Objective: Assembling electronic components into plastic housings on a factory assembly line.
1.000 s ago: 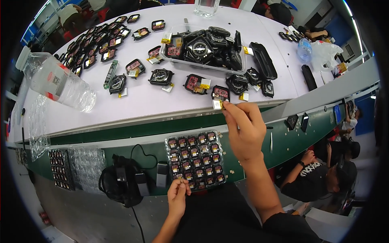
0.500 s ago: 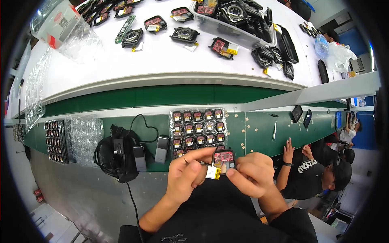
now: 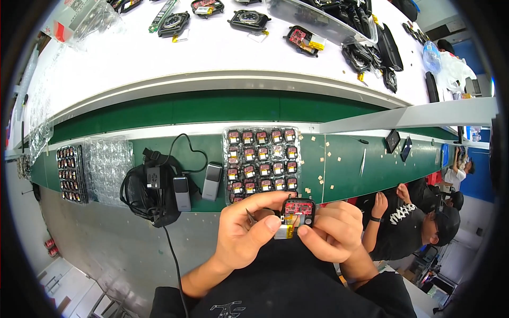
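Observation:
Between my hands is an open smartwatch case, black-rimmed, with a red circuit board showing. A small silver battery with a yellow taped end lies at its lower left, partly across the case edge. My left hand has its thumb on the battery and its forefinger along the case's upper left. From behind that thumb sticks a thin dark point, too small to name. My right hand pinches the case's right side, thumb at the lower corner and the other fingers curled.
Ahead, a clear tray holds rows of similar watch cases on the green bench. Two power banks and a black bag stand left of it. More watch parts lie on the white shelf. A co-worker sits at right.
The battery has swung in from beside the case to its lower edge, and my left thumb has come down on it. My view has tilted lower. The co-worker's raised hand has dropped.

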A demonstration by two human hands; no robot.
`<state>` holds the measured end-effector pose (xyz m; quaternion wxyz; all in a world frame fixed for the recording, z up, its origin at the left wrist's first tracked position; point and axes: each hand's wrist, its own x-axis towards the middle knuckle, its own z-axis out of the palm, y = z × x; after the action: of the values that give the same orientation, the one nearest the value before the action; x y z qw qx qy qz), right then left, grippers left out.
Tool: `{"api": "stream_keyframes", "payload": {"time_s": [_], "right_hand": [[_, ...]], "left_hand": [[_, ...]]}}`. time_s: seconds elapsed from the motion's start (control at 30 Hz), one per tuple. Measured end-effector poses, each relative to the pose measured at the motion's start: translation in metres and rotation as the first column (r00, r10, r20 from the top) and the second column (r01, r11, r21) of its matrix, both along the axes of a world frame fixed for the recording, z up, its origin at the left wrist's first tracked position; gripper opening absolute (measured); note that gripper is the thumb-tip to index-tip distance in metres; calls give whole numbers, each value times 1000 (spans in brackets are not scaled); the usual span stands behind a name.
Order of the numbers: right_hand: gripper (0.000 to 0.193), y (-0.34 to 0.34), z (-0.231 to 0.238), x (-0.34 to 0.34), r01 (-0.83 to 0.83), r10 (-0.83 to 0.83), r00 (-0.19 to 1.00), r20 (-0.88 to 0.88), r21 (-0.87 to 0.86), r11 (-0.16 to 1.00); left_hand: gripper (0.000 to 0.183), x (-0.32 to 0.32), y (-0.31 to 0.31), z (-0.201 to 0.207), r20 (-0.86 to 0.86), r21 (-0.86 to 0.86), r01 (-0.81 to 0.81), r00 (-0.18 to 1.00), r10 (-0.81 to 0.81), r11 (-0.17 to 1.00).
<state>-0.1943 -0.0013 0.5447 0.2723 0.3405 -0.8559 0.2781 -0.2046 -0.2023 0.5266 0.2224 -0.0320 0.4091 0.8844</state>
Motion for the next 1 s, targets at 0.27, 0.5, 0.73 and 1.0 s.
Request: {"api": "stream_keyframes", "payload": {"time_s": [0.27, 0.5, 0.73, 1.0], "right_hand": [[44, -5, -6, 8, -20, 18, 999, 50, 34, 999], [43, -5, -11, 11, -18, 17, 998, 56, 21, 1000], [41, -5, -12, 15, -9, 8, 998, 67, 20, 1000], [38, -2, -16, 17, -12, 11, 995, 96, 11, 1000]], "left_hand": [[30, 0, 3, -4, -28, -161, 39, 999, -44, 986], [28, -2, 4, 0, 154, 12, 91, 984, -92, 996], [25, -1, -2, -5, 217, 90, 170, 958, -186, 981], [30, -2, 4, -3, 189, -2, 179, 966, -175, 984]]}}
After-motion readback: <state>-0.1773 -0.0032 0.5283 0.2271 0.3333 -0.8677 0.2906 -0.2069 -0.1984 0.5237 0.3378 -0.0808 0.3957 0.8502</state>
